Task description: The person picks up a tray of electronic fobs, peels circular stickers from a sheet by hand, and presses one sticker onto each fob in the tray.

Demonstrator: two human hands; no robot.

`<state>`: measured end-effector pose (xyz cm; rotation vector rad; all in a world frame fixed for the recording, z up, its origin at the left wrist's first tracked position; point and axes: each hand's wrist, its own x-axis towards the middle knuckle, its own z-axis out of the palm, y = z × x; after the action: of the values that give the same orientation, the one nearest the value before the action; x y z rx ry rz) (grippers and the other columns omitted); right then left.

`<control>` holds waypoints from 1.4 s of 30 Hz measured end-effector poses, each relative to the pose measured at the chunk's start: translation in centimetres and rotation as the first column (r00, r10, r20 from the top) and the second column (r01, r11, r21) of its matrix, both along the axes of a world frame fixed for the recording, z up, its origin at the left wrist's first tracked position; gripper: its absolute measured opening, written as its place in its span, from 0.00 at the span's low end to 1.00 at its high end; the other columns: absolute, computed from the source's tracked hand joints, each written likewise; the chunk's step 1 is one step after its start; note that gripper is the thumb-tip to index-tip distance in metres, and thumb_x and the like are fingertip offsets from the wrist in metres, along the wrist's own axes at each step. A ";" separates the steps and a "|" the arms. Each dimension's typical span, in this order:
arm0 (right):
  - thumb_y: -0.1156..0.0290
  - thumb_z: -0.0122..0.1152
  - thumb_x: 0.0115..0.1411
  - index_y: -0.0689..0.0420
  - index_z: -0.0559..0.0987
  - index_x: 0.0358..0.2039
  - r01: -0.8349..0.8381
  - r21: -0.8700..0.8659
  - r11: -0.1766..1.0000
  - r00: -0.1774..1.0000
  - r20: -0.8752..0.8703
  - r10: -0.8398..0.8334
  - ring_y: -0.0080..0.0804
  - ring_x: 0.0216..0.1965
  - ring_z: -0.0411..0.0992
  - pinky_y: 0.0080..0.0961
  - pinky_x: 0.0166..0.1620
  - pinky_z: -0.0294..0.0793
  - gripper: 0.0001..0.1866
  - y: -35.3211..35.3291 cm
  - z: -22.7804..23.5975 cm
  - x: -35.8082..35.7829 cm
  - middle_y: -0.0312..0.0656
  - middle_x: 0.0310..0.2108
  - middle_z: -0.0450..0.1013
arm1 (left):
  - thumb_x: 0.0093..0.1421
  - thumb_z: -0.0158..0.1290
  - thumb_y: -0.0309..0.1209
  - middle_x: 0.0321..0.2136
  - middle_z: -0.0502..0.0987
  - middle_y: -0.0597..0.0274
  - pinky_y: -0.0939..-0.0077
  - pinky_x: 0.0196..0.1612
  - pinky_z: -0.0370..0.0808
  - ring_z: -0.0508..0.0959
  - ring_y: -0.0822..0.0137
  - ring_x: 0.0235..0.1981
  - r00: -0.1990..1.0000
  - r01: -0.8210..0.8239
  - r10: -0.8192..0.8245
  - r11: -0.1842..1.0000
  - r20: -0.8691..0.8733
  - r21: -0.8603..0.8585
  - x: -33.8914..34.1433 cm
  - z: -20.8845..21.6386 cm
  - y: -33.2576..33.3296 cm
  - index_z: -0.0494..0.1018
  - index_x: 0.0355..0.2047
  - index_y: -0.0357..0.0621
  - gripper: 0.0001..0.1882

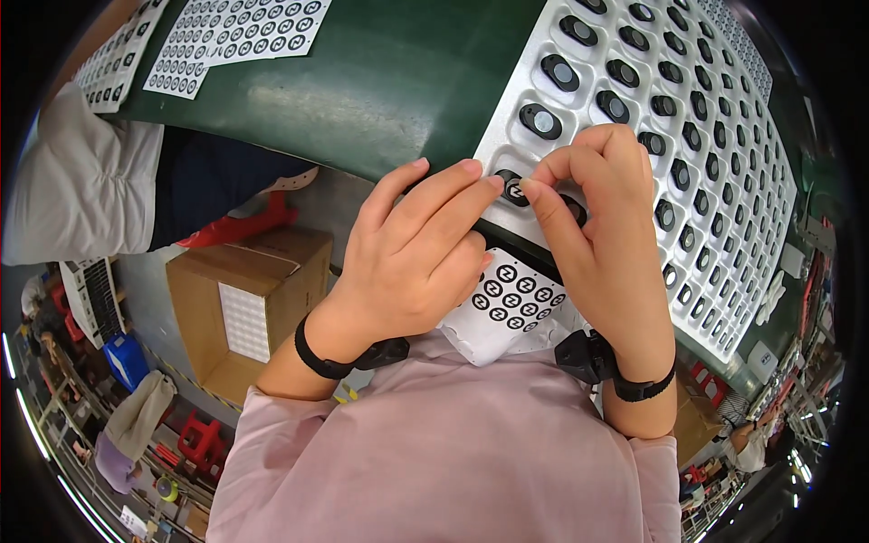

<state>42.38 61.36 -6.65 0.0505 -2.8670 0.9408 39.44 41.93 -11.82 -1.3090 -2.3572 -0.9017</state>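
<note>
At the near edge of a silver-grey moulded tray (500, 138), my right hand (608, 208) has its thumb and index finger pinched at a round black-and-white sticker (516, 188), which lies over a small black oval part in a pocket. My left hand (407, 244) is beside it, its longer fingers stretched to the tray's edge near that part. Its index finger and thumb are bent together at a white sheet of round stickers (507, 303), which hangs below the table edge in front of my body. The left fingertips' grip is partly hidden. Another black part (573, 210) sits partly behind my right thumb.
The tray's many pockets hold black oval parts (561, 72), on a green table (380, 77). More sticker sheets (262, 29) lie at the far left. A cardboard box (213, 312) stands on the floor at left. Another person's light grey clothing (86, 190) is beside the table.
</note>
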 end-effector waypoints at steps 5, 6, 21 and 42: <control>0.77 0.65 0.55 0.59 0.76 0.31 0.010 0.020 1.000 1.000 -0.004 -0.010 0.37 0.40 0.64 0.30 0.47 0.62 0.05 -0.2 0.0 0.0 0.40 0.35 0.64 | 0.53 0.58 0.32 0.51 0.78 0.54 0.54 0.57 0.69 0.74 0.57 0.56 1.000 -0.017 0.017 1.000 0.000 -0.001 0.2 0.1 0.1 0.68 0.21 0.45 0.10; 0.76 0.65 0.55 0.59 0.76 0.31 0.016 0.021 1.000 1.000 -0.008 -0.016 0.37 0.40 0.64 0.30 0.47 0.62 0.05 -0.2 0.0 0.1 0.40 0.35 0.64 | 0.53 0.58 0.32 0.51 0.78 0.54 0.54 0.57 0.69 0.74 0.57 0.57 1.000 -0.021 0.021 1.000 0.001 -0.002 0.3 0.1 0.2 0.68 0.21 0.45 0.10; 0.76 0.66 0.53 0.58 0.76 0.29 0.052 0.035 0.998 0.997 -0.051 -0.050 0.37 0.40 0.65 0.31 0.46 0.62 0.06 -0.5 -0.4 0.0 0.40 0.34 0.65 | 0.53 0.58 0.32 0.51 0.78 0.54 0.53 0.57 0.69 0.74 0.56 0.57 0.999 -0.036 0.036 0.999 -0.010 -0.002 0.4 0.1 0.4 0.67 0.23 0.44 0.10; 0.77 0.64 0.48 0.53 0.76 0.30 -0.190 0.147 0.971 0.968 -0.135 0.210 0.34 0.43 0.68 0.33 0.48 0.59 0.09 1.4 0.0 4.0 0.36 0.54 0.75 | 0.53 0.57 0.30 0.51 0.78 0.54 0.52 0.58 0.67 0.74 0.55 0.57 0.998 -0.061 0.061 0.998 -0.006 -0.034 0.6 0.3 1.1 0.67 0.23 0.45 0.09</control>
<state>46.36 62.73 -6.64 0.4126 -2.8178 0.7386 40.04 42.99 -11.56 -1.2433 -2.4049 -0.8422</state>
